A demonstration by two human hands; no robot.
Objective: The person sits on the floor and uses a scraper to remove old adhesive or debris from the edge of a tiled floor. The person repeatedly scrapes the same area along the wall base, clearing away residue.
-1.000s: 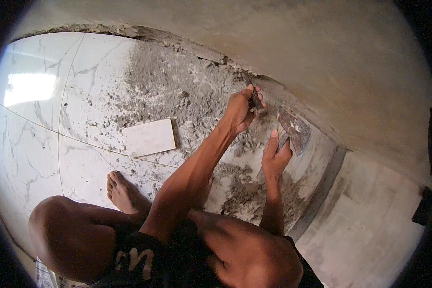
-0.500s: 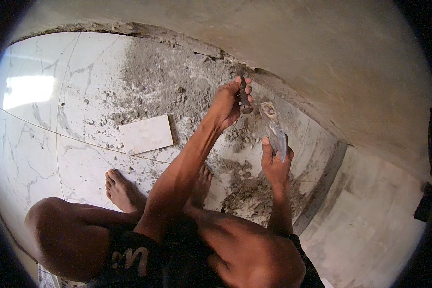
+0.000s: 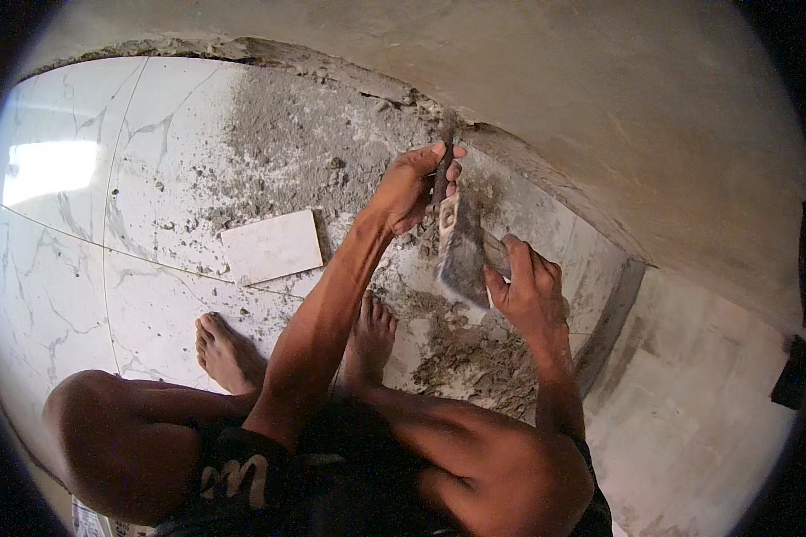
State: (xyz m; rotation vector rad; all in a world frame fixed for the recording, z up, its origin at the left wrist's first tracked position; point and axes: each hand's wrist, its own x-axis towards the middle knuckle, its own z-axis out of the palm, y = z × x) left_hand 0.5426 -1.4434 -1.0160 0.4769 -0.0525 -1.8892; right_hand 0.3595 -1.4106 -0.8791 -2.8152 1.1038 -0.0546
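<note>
My left hand [image 3: 407,190] is closed around a dark metal chisel [image 3: 444,168], which points at the broken base of the wall [image 3: 591,98]. The chisel's tip is at the rough gap where wall and floor meet. In my right hand [image 3: 533,291] is the short handle of a hatchet [image 3: 462,255] with a wide grey blade. Its blunt back end is at the chisel's near end, just below my left fingers; whether the two touch, I cannot tell. The blade's edge faces back toward me.
Grey mortar rubble [image 3: 287,139] covers the marbled white floor tiles [image 3: 40,259] along the wall. A loose white tile piece [image 3: 273,248] lies left of my left forearm. Another rubble heap [image 3: 484,367] sits by my right forearm. My bare feet [image 3: 228,353] rest on the floor nearby.
The hatchet has swung left and turned, bringing its blunt end from beside the chisel to the chisel's near end. My left hand has shifted slightly left, still gripping the chisel.
</note>
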